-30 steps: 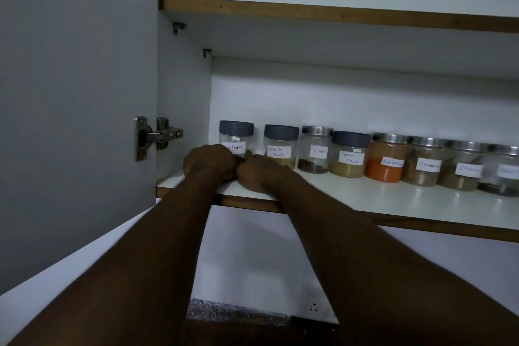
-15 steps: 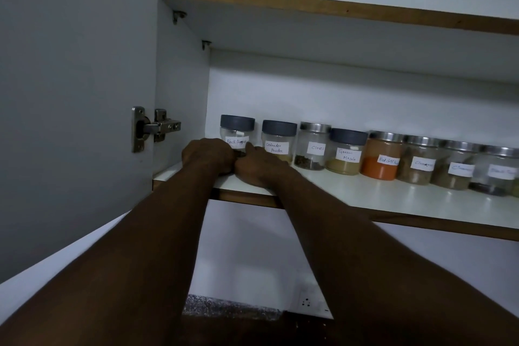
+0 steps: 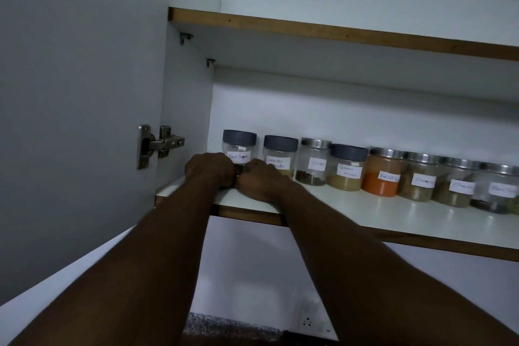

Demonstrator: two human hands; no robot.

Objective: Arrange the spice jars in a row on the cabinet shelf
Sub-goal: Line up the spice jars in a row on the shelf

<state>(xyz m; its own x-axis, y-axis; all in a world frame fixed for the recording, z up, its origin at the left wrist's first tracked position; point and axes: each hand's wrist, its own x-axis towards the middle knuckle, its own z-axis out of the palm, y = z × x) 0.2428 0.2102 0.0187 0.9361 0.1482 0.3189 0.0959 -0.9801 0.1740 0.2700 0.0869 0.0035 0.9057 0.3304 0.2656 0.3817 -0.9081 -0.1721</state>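
jars (image 3: 346, 168): 8 | left hand (image 3: 209, 168), right hand (image 3: 261, 180) at Black Pepper jar (image 3: 239, 146) | grip unclear

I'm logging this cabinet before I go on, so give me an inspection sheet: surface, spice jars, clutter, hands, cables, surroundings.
Surface: white cabinet shelf, brown front edge.
Job's things: at least eight spice jars in a row at the back, starting left with Black Pepper jar, Coriander Powder jar, Cloves jar, Garam Masala jar; far-right labels unreadable.
Clutter: nothing seen.
Hands: left hand and right hand lie at the Black Pepper jar's base; grip hidden.
Cables: nothing seen.
Surroundings: open door, hinge, upper shelf, wall socket below.
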